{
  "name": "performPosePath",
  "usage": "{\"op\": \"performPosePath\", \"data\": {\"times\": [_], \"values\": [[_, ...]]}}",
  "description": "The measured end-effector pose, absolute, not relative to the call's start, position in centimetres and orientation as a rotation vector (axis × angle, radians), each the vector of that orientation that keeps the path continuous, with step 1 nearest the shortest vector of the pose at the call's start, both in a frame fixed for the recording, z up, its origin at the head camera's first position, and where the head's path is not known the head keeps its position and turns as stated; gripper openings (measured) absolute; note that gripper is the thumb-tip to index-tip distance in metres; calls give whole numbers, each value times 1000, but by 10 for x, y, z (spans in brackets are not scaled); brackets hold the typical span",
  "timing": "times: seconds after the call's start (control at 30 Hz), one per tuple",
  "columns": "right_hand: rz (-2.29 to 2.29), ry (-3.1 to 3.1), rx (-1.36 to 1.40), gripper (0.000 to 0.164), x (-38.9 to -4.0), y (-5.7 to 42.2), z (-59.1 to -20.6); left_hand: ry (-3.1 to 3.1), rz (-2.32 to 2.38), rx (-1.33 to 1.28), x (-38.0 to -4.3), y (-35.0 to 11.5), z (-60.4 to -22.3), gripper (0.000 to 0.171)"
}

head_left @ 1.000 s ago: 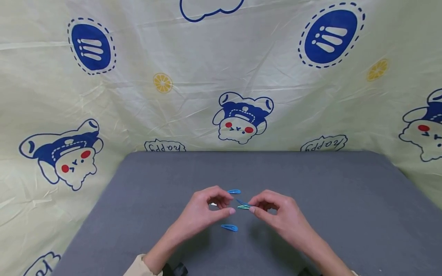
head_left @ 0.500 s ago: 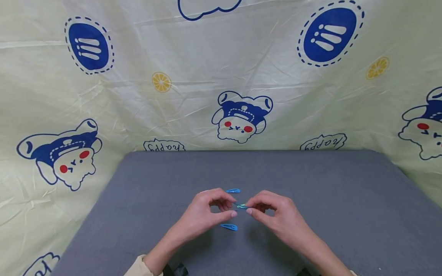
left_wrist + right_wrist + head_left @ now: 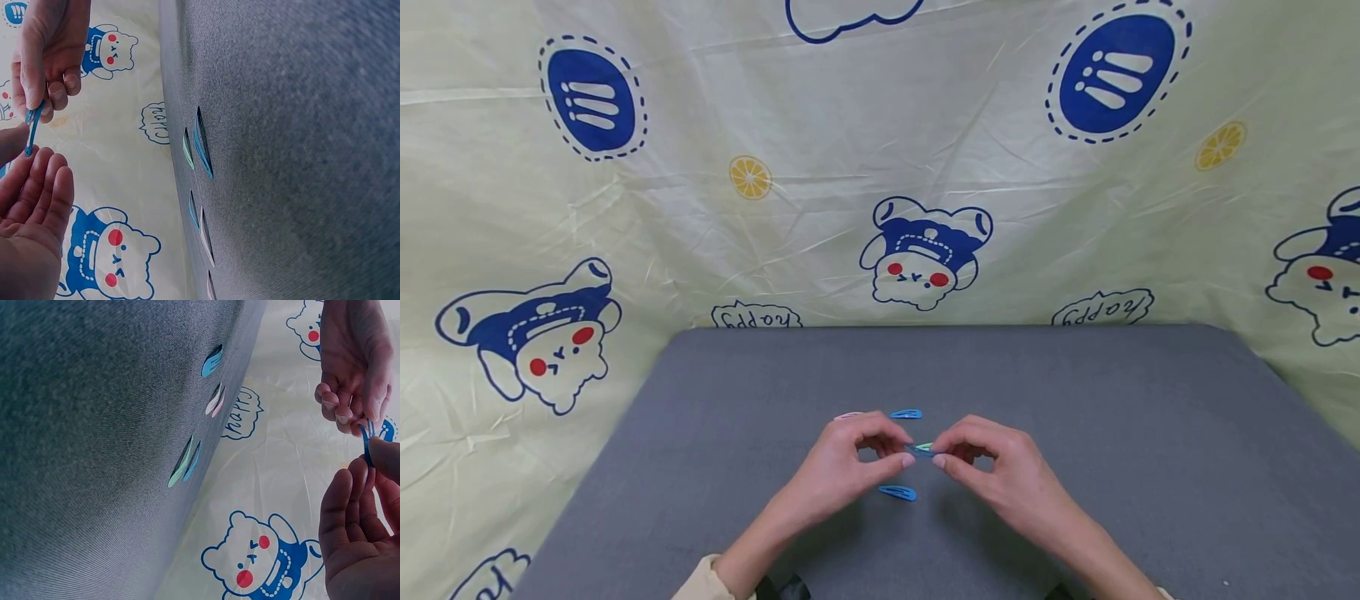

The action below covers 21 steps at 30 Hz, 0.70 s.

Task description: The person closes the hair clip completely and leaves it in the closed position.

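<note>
Between my two hands is a blue snap hair clip (image 3: 922,453), held above the table. My right hand (image 3: 1003,458) pinches one end between thumb and fingers. At the other end, the thumb and fingertips of my left hand (image 3: 850,457) pinch it too. The right wrist view shows the held clip (image 3: 367,442) with narrow parts spread slightly at the left hand's end. On the table, a blue clip (image 3: 906,414) lies beyond the hands and another blue clip (image 3: 897,493) lies nearer. A green clip (image 3: 924,447) shows partly behind the held one.
A pink clip (image 3: 847,415) peeks out behind the left hand. Beside it in the right wrist view lies a whitish clip (image 3: 214,400). Grey cloth covers the table (image 3: 1112,433), and a printed curtain (image 3: 820,100) hangs behind its far edge.
My left hand has closed in on the clip's free end and now pinches it. The clip's two parts, spread apart a second ago, look closer together. The right hand has shifted slightly left.
</note>
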State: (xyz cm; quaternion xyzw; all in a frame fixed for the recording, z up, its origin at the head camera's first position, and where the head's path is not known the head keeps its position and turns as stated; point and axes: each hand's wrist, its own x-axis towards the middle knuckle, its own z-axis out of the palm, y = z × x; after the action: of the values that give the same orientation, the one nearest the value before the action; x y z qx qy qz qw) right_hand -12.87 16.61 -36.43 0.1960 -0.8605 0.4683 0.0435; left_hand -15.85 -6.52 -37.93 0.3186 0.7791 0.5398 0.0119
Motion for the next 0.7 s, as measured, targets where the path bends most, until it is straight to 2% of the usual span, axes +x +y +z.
{"op": "performPosePath", "data": {"times": [0.27, 0.7], "values": [[1438, -2592, 638, 15, -128, 165, -367, 2477, 1698, 1040, -158, -64, -383, 4], [1471, -2608, 539, 16, -130, 164, -369, 2539, 1696, 967, -154, -61, -380, 4]]}}
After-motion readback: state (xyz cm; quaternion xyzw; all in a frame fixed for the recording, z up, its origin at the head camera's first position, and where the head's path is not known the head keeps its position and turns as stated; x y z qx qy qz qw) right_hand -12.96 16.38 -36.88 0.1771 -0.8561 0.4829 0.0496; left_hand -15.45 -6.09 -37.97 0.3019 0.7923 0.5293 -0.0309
